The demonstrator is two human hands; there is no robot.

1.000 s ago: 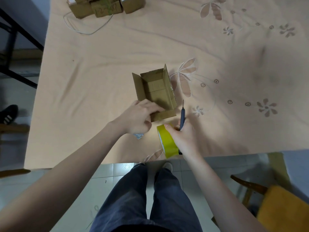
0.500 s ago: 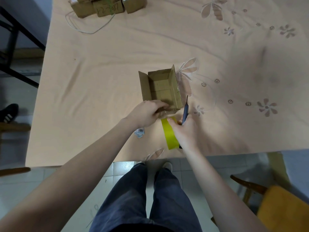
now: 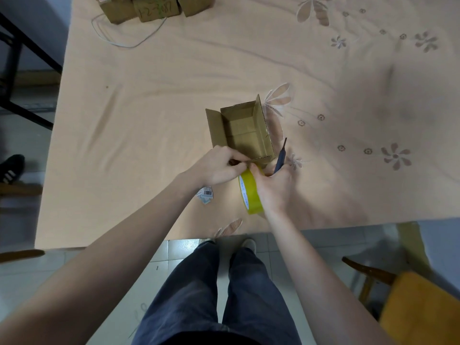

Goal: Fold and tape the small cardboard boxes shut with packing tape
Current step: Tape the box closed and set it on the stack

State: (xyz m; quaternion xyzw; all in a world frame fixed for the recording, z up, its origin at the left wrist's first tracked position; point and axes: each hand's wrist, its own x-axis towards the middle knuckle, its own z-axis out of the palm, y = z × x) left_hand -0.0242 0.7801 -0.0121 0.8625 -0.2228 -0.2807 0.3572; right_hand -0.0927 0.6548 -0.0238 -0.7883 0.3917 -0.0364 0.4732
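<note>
While my left hand [image 3: 219, 168] pinches the near edge of the open brown cardboard box [image 3: 242, 131] mid-desk, my right hand [image 3: 275, 185] grips the yellow packing tape roll [image 3: 250, 192] and a dark blue cutter [image 3: 280, 159], fingers curled.

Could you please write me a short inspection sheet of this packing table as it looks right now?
Surface: table under a peach floral cloth, creased.
Job's things: open cardboard box, flaps up; yellow tape roll on edge beside it.
Clutter: barcode label scrap; stacked boxes at the far edge.
Grippers: left hand pinches at the box's near edge; right hand grips the tape roll and a dark blade tool.
Cables: thin white cord looped near the stacked boxes.
Surroundings: tiled floor, wooden chair, dark metal frame.
</note>
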